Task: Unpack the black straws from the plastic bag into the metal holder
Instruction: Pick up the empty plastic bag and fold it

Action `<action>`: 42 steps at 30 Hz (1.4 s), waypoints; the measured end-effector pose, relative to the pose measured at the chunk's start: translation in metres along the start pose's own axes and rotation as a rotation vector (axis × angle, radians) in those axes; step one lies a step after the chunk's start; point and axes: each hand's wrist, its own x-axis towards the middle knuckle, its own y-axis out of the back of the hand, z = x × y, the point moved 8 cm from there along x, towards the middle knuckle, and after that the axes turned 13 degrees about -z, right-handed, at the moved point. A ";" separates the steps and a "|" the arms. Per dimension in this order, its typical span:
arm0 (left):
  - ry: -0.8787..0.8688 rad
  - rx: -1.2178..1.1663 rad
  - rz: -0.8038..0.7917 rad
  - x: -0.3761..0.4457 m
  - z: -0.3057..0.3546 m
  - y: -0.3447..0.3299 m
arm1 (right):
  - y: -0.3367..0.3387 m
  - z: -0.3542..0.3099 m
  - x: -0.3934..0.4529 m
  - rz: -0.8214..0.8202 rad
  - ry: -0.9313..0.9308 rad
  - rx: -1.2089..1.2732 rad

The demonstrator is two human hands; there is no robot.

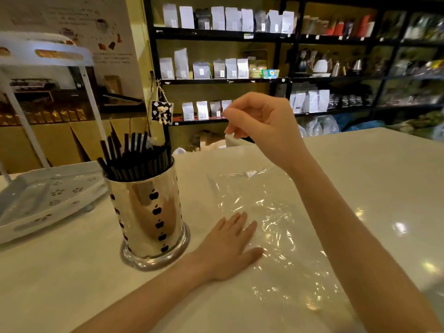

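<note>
— What does the head view show of your hands?

— My left hand point(230, 246) lies flat on the counter point(374, 179), palm down, fingers point(242, 219) spread and released, resting on the near edge of the clear plastic bag point(276, 227). My right hand point(262, 126) is raised above the far end of the bag, well off the counter. Its fingers point(231, 131) are curled and pinched together; whether they grip anything I cannot tell, the tips are too blurred.

— And the bag?

— It lies flattened and crinkled on the counter, between my two forearms, and looks limp. I see no straw inside it.

— Where are the straws?

— The black straws point(134, 157) stand packed in the metal holder point(149, 217), leaning at slightly different angles, their tops above its rim. The holder is a shiny upright cylinder with rows of dark cut-outs, standing on the counter just left of my left hand, apart from it.

— Anything else nearby?

— A white rack point(48, 193) sits at the counter's left end, beside the holder. Behind, dark shelves point(221, 80) hold rows of pale pouches.
</note>
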 end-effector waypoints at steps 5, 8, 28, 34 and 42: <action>0.005 -0.002 0.036 0.004 -0.003 -0.001 | 0.014 0.058 -0.050 -0.088 -0.276 -0.133; -0.011 -0.022 0.065 0.003 -0.004 0.003 | 0.034 0.111 -0.094 -0.100 -0.506 -0.242; 0.150 -0.662 0.390 0.000 -0.033 0.041 | 0.072 0.213 -0.187 -0.033 -1.253 -0.387; 0.167 -1.402 0.521 0.008 -0.049 0.037 | 0.074 0.207 -0.176 0.349 -1.124 0.140; 0.090 -1.444 0.574 0.008 -0.054 0.058 | 0.078 0.205 -0.186 0.352 -1.069 0.526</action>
